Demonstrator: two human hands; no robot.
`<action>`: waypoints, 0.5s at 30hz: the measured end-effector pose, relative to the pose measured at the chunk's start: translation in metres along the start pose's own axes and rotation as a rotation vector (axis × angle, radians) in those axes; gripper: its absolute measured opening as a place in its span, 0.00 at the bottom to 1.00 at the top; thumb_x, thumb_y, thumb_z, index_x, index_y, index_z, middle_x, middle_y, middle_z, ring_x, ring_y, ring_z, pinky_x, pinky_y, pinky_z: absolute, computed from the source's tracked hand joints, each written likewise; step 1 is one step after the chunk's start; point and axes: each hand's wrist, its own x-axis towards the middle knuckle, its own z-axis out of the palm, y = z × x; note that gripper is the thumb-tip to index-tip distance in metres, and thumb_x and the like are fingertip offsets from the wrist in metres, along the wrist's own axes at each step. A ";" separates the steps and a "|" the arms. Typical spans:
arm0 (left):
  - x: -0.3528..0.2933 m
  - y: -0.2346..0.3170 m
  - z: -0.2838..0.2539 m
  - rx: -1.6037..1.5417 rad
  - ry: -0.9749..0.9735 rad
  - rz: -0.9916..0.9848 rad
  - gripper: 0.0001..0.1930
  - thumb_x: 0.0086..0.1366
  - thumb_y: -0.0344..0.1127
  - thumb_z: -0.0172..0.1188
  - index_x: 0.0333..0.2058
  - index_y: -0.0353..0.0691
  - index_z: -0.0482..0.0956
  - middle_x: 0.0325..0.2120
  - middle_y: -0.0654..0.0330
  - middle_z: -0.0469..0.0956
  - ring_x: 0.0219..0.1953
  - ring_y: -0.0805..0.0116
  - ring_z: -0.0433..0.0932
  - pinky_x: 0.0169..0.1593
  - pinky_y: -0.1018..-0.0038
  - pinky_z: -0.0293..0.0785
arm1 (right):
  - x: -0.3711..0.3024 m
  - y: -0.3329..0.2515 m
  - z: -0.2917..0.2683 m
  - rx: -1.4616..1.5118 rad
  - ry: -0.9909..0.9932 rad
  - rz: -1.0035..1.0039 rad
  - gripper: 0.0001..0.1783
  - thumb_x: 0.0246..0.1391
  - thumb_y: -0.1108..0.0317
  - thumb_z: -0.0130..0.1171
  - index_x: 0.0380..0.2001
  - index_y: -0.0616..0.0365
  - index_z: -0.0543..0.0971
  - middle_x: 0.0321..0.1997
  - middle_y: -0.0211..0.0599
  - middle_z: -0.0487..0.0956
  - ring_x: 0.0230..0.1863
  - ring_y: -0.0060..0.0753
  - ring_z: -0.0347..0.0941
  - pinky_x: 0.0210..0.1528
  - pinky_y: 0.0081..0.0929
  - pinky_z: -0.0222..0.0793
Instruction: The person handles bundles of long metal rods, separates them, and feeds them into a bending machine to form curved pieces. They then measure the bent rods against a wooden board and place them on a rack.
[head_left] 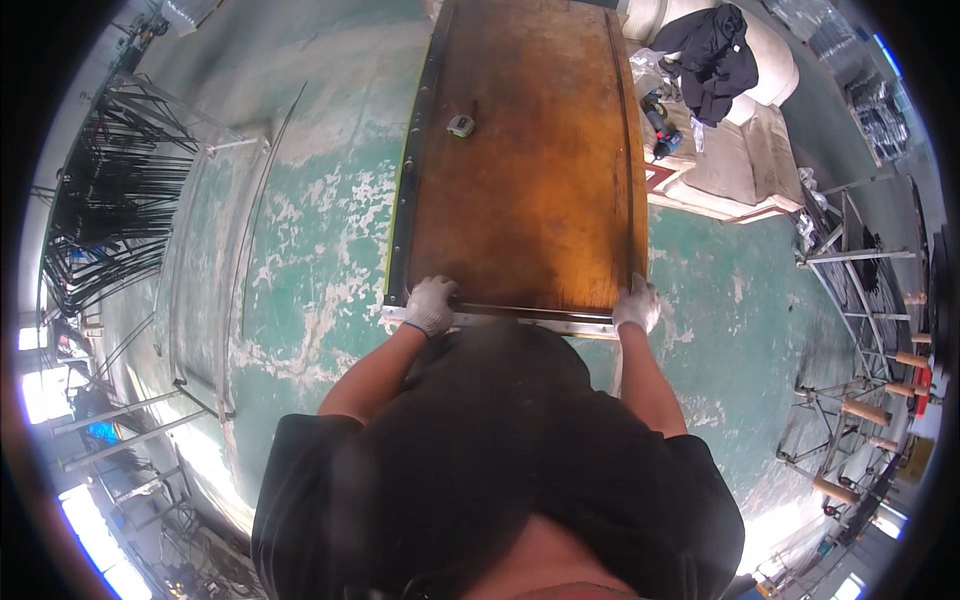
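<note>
A long wooden-topped workbench (530, 180) stretches away in front of me, its brown surface stained dark. Thin dark bars run along its right side and near edge, looking like one narrow metal frame (628, 200) lying on the top. My left hand (432, 305), in a white work glove, curls its fingers over the frame at the near left corner. At the near right corner my right hand (638, 305), gloved alike, closes round the frame's end; its fingertips are partly hidden. A tape measure (460, 125) rests on the bench's far left part.
A black rail with bolts (407, 180) edges the bench's left side. To the right stands a beige sofa (725, 165) with a cordless drill (660, 130) and a dark jacket (708, 60). Racks of black rods (120, 190) stand left, metal frames (860, 260) right. The green floor is worn.
</note>
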 end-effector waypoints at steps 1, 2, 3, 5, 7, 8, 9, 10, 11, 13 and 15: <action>-0.004 -0.009 0.006 0.002 0.029 0.049 0.07 0.65 0.35 0.68 0.41 0.48 0.90 0.46 0.52 0.87 0.53 0.45 0.84 0.57 0.51 0.81 | -0.011 0.002 -0.002 -0.035 -0.003 0.009 0.25 0.65 0.61 0.68 0.65 0.45 0.84 0.66 0.44 0.83 0.68 0.52 0.77 0.71 0.51 0.73; 0.000 -0.009 0.006 0.069 -0.082 -0.015 0.07 0.63 0.35 0.68 0.40 0.49 0.90 0.46 0.55 0.86 0.54 0.48 0.83 0.58 0.52 0.81 | -0.023 0.005 -0.002 -0.048 0.039 -0.016 0.23 0.65 0.61 0.68 0.62 0.46 0.85 0.64 0.44 0.84 0.67 0.52 0.77 0.71 0.51 0.73; -0.001 -0.011 0.005 0.064 -0.102 -0.022 0.07 0.63 0.35 0.68 0.40 0.49 0.90 0.45 0.55 0.85 0.54 0.48 0.83 0.58 0.53 0.81 | -0.036 0.006 0.000 -0.061 0.080 -0.043 0.21 0.64 0.61 0.69 0.60 0.46 0.87 0.62 0.43 0.84 0.66 0.52 0.77 0.70 0.52 0.73; -0.005 -0.009 0.000 0.049 -0.141 -0.034 0.07 0.63 0.36 0.68 0.39 0.49 0.89 0.44 0.56 0.84 0.54 0.49 0.82 0.58 0.54 0.81 | -0.053 0.008 0.003 -0.070 0.095 -0.188 0.17 0.62 0.61 0.70 0.54 0.46 0.89 0.58 0.41 0.86 0.64 0.51 0.78 0.69 0.52 0.73; -0.010 -0.012 0.003 0.051 -0.146 0.008 0.08 0.62 0.36 0.69 0.40 0.50 0.89 0.44 0.56 0.84 0.54 0.50 0.82 0.58 0.54 0.81 | -0.069 0.007 0.006 -0.057 0.032 -0.420 0.12 0.60 0.60 0.72 0.46 0.45 0.91 0.54 0.39 0.87 0.63 0.51 0.78 0.69 0.51 0.72; -0.013 -0.014 0.005 0.053 -0.150 0.029 0.08 0.62 0.37 0.69 0.40 0.50 0.89 0.44 0.56 0.84 0.54 0.50 0.82 0.58 0.54 0.81 | -0.084 0.000 0.007 0.018 0.052 -0.487 0.11 0.54 0.57 0.77 0.39 0.46 0.91 0.50 0.35 0.88 0.59 0.50 0.80 0.67 0.49 0.71; -0.013 -0.017 0.006 0.063 -0.153 0.048 0.09 0.61 0.37 0.69 0.41 0.50 0.89 0.44 0.56 0.84 0.54 0.50 0.82 0.58 0.54 0.81 | -0.092 -0.002 0.015 0.028 0.070 -0.581 0.15 0.52 0.55 0.79 0.40 0.47 0.91 0.49 0.35 0.87 0.57 0.50 0.80 0.65 0.50 0.72; -0.013 -0.021 0.007 0.071 -0.155 0.064 0.09 0.61 0.38 0.69 0.41 0.50 0.89 0.44 0.56 0.84 0.54 0.50 0.82 0.58 0.54 0.81 | -0.099 -0.008 0.018 0.047 0.064 -0.582 0.16 0.51 0.55 0.80 0.40 0.48 0.91 0.49 0.36 0.87 0.57 0.50 0.80 0.65 0.50 0.73; -0.014 -0.023 0.008 0.080 -0.156 0.079 0.10 0.61 0.38 0.70 0.41 0.50 0.89 0.44 0.56 0.84 0.54 0.51 0.82 0.58 0.55 0.81 | -0.103 -0.014 0.018 0.066 0.059 -0.583 0.16 0.51 0.55 0.80 0.40 0.49 0.91 0.48 0.36 0.87 0.58 0.50 0.80 0.65 0.50 0.73; -0.021 -0.023 0.006 0.063 -0.130 0.099 0.12 0.61 0.43 0.72 0.41 0.49 0.88 0.45 0.55 0.84 0.54 0.50 0.82 0.58 0.54 0.82 | -0.105 -0.018 0.018 0.050 0.054 -0.559 0.17 0.51 0.55 0.81 0.41 0.50 0.90 0.49 0.36 0.87 0.58 0.51 0.79 0.65 0.51 0.73; -0.026 -0.018 0.000 0.022 -0.115 0.097 0.13 0.60 0.44 0.72 0.42 0.48 0.88 0.47 0.55 0.83 0.55 0.50 0.82 0.59 0.53 0.82 | -0.107 -0.020 0.020 0.037 0.057 -0.542 0.18 0.50 0.54 0.81 0.41 0.50 0.90 0.49 0.36 0.87 0.58 0.51 0.79 0.65 0.51 0.73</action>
